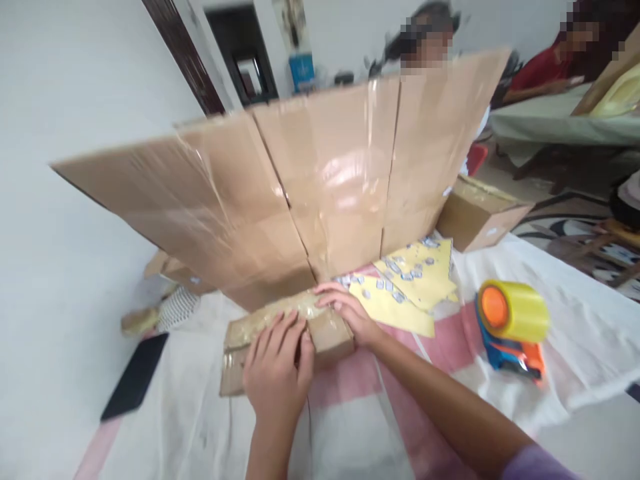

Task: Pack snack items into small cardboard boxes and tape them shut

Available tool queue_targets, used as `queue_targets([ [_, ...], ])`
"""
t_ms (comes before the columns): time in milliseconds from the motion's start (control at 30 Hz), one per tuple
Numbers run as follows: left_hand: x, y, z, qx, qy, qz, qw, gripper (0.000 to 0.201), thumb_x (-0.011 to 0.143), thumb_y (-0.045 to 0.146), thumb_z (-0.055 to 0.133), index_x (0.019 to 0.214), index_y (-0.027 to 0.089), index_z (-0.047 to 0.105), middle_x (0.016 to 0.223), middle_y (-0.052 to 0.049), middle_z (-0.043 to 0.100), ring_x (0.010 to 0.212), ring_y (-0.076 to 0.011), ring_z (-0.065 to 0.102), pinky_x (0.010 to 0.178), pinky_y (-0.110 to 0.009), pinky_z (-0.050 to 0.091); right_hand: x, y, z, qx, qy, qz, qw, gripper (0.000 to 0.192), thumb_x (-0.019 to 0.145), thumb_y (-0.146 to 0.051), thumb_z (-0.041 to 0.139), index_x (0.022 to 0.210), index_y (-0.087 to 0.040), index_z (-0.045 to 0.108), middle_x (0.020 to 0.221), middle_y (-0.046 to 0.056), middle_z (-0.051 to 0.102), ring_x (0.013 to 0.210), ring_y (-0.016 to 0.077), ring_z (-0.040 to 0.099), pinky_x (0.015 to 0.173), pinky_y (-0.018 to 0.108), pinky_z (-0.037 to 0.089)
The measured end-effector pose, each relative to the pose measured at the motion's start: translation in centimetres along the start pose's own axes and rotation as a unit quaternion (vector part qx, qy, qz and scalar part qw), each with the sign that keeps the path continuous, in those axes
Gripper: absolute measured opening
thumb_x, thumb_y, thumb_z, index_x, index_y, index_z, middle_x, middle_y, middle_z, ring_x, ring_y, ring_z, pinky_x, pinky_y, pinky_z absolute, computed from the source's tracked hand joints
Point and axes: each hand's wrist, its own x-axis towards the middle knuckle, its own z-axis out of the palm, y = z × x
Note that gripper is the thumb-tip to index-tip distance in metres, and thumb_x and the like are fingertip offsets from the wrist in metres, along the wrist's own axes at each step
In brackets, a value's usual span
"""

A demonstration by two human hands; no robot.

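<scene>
1. Left hand (277, 373) lying flat, palm down, fingers spread only narrowly, pressing on the top of the small cardboard box (287, 343); gripping nothing, just bearing down on it.
2. Right hand (345, 312) resting on the right end of the same box, fingers curling loosely over its far upper edge, thumb side toward the left hand; touching rather than clasping.
3. Small cardboard box sitting low on the cloth, just in front of the tall cardboard wall and touching or nearly touching its foot; brown, matt, oblong, with crinkled glossy clear tape running along its top. Long axis running left to right, tilting slightly up toward the right, right end under the right hand, left end pointing toward the phone side.
4. Cardboard wall (300, 193) standing upright behind the box, fanning wide in several flat panels, seams covered in shiny clear tape catching the light.
5. Yellow paper sheets (410, 287) lying flat just right of the right hand, angular and pointed, dotted with small pale stickers.
6. Tape dispenser (513, 330) resting farther right, well apart from the hands: a yellowish translucent roll on an orange core, blue and orange plastic body.
7. Cloth (350, 427) spreading beneath everything, white with pink bands, wrinkled and soft.
8. Black phone (135, 377) lying flat at the left, slim and rectangular.
9. Second brown box (480, 213) sitting beyond the right edge of the wall.
10. Two other people sitting in the background, one behind the wall, one in red at the far right.
</scene>
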Motion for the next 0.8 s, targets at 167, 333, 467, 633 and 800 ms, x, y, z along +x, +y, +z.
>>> queue_targets([
  [167, -1.7, 0.7, -0.9, -0.037, -0.009, -0.013, 0.999, 0.029, 0.098, 0.018, 0.059, 0.125, 0.02, 0.069, 0.129, -0.006, 0.075, 0.129, -0.0263, 0.066, 0.104, -0.036, 0.045, 0.1, 0.2, 0.0, 0.0, -0.003, -0.018, 1.0, 0.036, 0.108, -0.043, 0.045, 0.106, -0.023, 0.075, 0.13, 0.009, 0.064, 0.127, 0.024, 0.057, 0.116, 0.044, 0.039],
  [333, -1.4, 1.2, -1.8, -0.078, -0.049, -0.129, 0.987, 0.028, 0.103, 0.028, 0.054, 0.123, 0.022, 0.072, 0.122, -0.003, 0.078, 0.118, -0.0209, 0.071, 0.1, -0.031, 0.048, 0.0, 0.1, 0.0, -0.004, -0.008, -0.018, 1.0, 0.033, 0.108, -0.041, 0.046, 0.104, -0.025, 0.075, 0.13, 0.008, 0.065, 0.126, 0.0242, 0.058, 0.115, 0.045, 0.041],
  [467, -0.1, 1.3, -1.5, -0.048, -0.088, -0.198, 0.975, 0.026, 0.103, 0.037, 0.055, 0.113, 0.027, 0.077, 0.111, 0.002, 0.081, 0.102, -0.0192, 0.076, 0.094, -0.031, 0.051, 0.3, 0.8, 0.0, -0.02, -0.006, -0.033, 0.999, 0.043, 0.108, -0.048, 0.042, 0.1, -0.022, 0.075, 0.127, 0.01, 0.067, 0.123, 0.0255, 0.06, 0.113, 0.046, 0.042],
  [633, 0.2, 1.4, -0.5, 0.018, -0.073, -0.174, 0.982, 0.027, 0.102, 0.036, 0.054, 0.106, 0.026, 0.078, 0.098, 0.002, 0.082, 0.092, -0.0199, 0.076, 0.096, -0.033, 0.051, 0.5, 1.4, -0.3, -0.025, 0.006, -0.042, 0.999, 0.047, 0.108, -0.051, 0.04, 0.096, -0.02, 0.074, 0.125, 0.011, 0.068, 0.12, 0.0257, 0.062, 0.11, 0.046, 0.044],
  [800, -1.3, 1.2, -0.5, -0.02, -0.05, -0.112, 0.992, 0.034, 0.107, 0.03, 0.044, 0.122, 0.021, 0.073, 0.122, -0.004, 0.078, 0.114, -0.0217, 0.072, 0.098, -0.034, 0.047, 0.3, 1.5, -0.1, -0.058, 0.004, -0.049, 0.997, 0.043, 0.109, -0.045, 0.041, 0.104, -0.021, 0.077, 0.131, 0.01, 0.07, 0.124, 0.0244, 0.063, 0.111, 0.046, 0.046],
])
